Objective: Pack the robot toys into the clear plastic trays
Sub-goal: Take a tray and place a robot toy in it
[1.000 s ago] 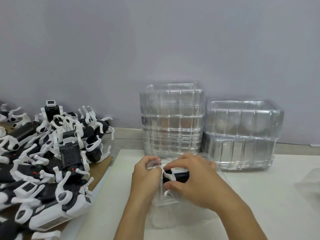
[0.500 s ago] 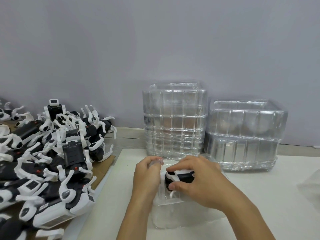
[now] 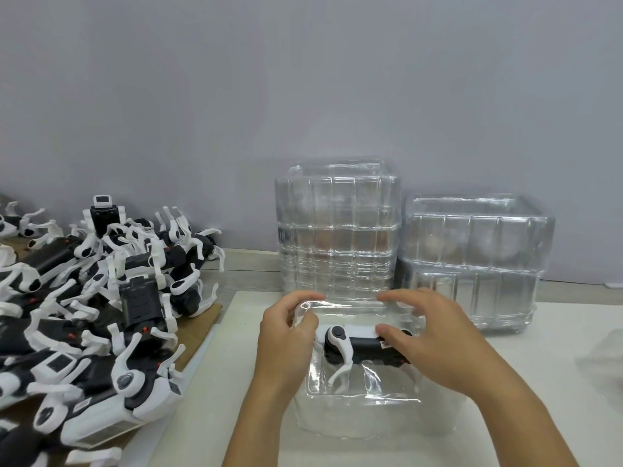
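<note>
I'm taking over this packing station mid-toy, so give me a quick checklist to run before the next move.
1. Robot toy inside the clear tray: ok.
2. Toy fully seated in its moulded pocket: cannot tell.
3. Left hand steadying the tray's left rim: ok.
4. Right hand gripping the toy's body: ok.
5. Toy's white legs within the tray walls: ok.
6. Empty tray stacks and the toy pile at hand: ok.

2 hands, 1 toy in tray, 2 tray stacks.
</note>
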`<state>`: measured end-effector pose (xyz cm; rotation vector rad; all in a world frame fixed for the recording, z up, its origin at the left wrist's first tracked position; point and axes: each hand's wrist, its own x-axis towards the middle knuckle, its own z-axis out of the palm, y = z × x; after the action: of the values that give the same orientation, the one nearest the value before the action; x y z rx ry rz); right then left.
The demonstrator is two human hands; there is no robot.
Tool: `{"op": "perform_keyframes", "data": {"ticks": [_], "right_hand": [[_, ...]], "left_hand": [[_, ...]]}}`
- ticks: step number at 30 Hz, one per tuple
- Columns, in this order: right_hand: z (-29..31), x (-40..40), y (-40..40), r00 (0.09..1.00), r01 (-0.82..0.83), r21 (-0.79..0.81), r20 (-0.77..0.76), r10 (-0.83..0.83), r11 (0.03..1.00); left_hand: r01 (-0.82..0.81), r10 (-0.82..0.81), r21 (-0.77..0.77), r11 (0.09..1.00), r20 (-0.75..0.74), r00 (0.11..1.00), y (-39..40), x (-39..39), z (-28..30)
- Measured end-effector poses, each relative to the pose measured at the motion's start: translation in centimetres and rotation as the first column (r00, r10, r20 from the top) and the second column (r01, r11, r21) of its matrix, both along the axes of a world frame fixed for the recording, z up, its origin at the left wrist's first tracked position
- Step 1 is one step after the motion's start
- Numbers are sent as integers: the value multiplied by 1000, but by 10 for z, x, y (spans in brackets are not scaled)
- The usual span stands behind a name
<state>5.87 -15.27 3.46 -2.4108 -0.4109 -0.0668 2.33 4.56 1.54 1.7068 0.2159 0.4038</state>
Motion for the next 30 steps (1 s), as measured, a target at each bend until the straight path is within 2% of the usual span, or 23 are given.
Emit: {"op": "perform_keyframes", "data": {"ticks": [5, 9, 11, 13, 15, 18, 24, 26, 30], "right_hand": [[-5, 3, 3, 999, 30, 55, 31, -32, 998], [-15, 6, 5, 999, 31, -7, -37, -31, 1000], [-17, 7, 7, 998, 30, -23, -47, -31, 999], [-18, 8, 7, 999, 27, -32, -34, -28, 999], [-19, 9, 7, 1000, 22, -14, -12, -23, 1000], [-19, 12, 6, 1000, 26, 115, -20, -24, 993], [-20, 13, 5, 998, 50, 199, -52, -41, 979], [-19, 13, 4, 998, 54, 226, -55, -43, 973], [-16, 12, 1, 996, 92, 328, -45, -82, 940]], "left_hand": [[15, -18, 107, 994, 30, 999, 3, 0, 1], [56, -74, 342, 938, 40, 996, 5, 0, 6], [122, -146, 430, 895, 24, 989, 6, -2, 12], [250, -244, 488, 836, -76, 967, 5, -7, 19], [402, -328, 493, 772, -233, 916, 1, -11, 24], [541, -368, 523, 658, -404, 838, -4, -16, 28], [648, -333, 552, 525, -567, 754, -12, -19, 34], [641, -309, 570, 514, -574, 758, -16, -19, 34], [609, -293, 566, 556, -552, 781, -20, -20, 35]]}}
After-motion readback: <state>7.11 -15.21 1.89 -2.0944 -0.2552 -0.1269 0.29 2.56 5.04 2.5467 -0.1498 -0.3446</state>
